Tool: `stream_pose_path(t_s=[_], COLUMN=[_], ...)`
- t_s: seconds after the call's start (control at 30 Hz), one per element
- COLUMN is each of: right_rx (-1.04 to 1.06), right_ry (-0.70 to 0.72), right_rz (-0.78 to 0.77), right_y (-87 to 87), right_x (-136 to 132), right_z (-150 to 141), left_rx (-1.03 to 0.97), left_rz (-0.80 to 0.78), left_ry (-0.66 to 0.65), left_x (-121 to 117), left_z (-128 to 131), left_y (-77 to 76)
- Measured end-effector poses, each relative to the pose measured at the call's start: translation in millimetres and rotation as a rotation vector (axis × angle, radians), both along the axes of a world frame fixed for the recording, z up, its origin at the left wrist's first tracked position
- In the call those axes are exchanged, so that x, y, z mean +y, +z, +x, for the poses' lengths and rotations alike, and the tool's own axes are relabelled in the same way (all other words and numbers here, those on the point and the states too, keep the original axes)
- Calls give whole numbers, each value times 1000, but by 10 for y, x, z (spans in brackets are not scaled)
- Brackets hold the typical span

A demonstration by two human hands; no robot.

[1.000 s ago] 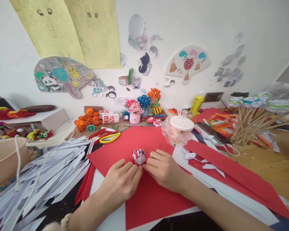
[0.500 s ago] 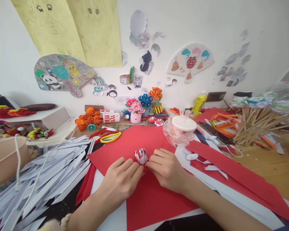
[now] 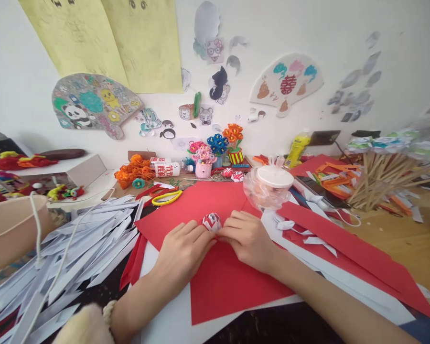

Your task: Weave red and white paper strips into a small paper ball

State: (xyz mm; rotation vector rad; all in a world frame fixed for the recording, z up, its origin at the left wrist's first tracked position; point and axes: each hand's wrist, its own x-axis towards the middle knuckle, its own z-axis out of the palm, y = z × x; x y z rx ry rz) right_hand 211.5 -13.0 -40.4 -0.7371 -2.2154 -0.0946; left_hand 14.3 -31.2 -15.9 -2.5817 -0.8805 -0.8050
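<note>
A small red-and-white folded paper ball (image 3: pixel 211 221) sits over the large red paper sheet (image 3: pixel 225 291), just beyond my fingertips. My left hand (image 3: pixel 186 248) is closed, its fingers pinching at the near left side of the ball. From the other side my right hand (image 3: pixel 247 239) is closed too, thumb and fingers pinched at the ball's near right edge. The fingertips of both hands nearly meet. What lies between them at the ball's base is mostly hidden by the fingers.
White paper strips (image 3: pixel 93 243) heap up at left beside a beige bin (image 3: pixel 12 234). Yellow-handled scissors (image 3: pixel 166 198) lie behind the sheet. A lidded cup in plastic (image 3: pixel 272 184) stands at right, past it bundled wooden sticks (image 3: pixel 376 181). Pipe-cleaner flowers (image 3: pixel 202 155) line the wall.
The view has tipped slightly downward. The ball has turned a little, showing more of its zigzag red-and-white side, while both hands keep pinching at its near edge.
</note>
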Motion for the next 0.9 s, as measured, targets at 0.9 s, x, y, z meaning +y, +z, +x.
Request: stream_pose_path(t_s=[0.9], right_rx=[163], right_ry=[15], right_rz=[-149], right_y=[80], right_x=[-49], right_z=[-33], left_rx=[-140], left_rz=[-178], left_ry=[142], left_x=[-35], left_z=[21], left_y=[18])
